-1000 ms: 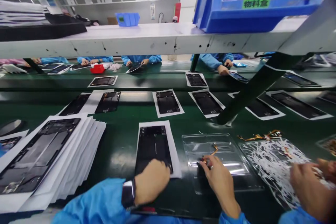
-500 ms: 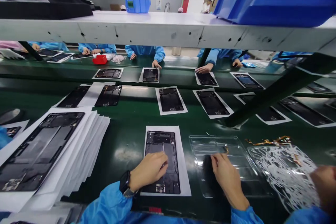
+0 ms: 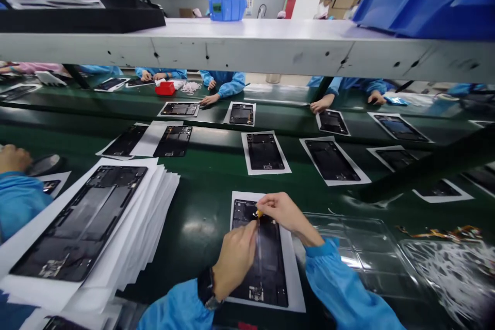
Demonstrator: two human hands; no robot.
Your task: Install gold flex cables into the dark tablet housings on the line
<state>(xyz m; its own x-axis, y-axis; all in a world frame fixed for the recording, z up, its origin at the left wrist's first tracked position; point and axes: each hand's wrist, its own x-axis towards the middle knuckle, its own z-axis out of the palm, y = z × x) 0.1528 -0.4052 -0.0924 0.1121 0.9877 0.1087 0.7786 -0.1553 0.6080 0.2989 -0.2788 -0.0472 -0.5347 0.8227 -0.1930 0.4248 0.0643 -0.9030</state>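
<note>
A black tablet housing (image 3: 266, 268) lies on a white paper sheet (image 3: 296, 289) in front of me. Over its upper part, my right hand (image 3: 284, 214) pinches a small yellow-orange flex cable (image 3: 259, 213). My left hand (image 3: 235, 255) is closed just below, its thumb and fingertips brought up to the same spot. Whether they grip the flex cable or another tiny piece is hidden. Beside the housing, partly behind my right arm, sits a clear plastic tray (image 3: 363, 221).
Another tablet housing (image 3: 83, 216) tops a paper stack (image 3: 154, 221) at left. Orange flex cables (image 3: 444, 233) and white strips (image 3: 456, 268) lie at right. A dark green post (image 3: 425, 170) and white shelf (image 3: 247, 54) cross the view. A co-worker's hand (image 3: 13, 159) is at left.
My right hand has moved left from the clear tray to the tablet housing, bringing the small flex cable. My left hand has shifted from resting on the housing to closing near that part.
</note>
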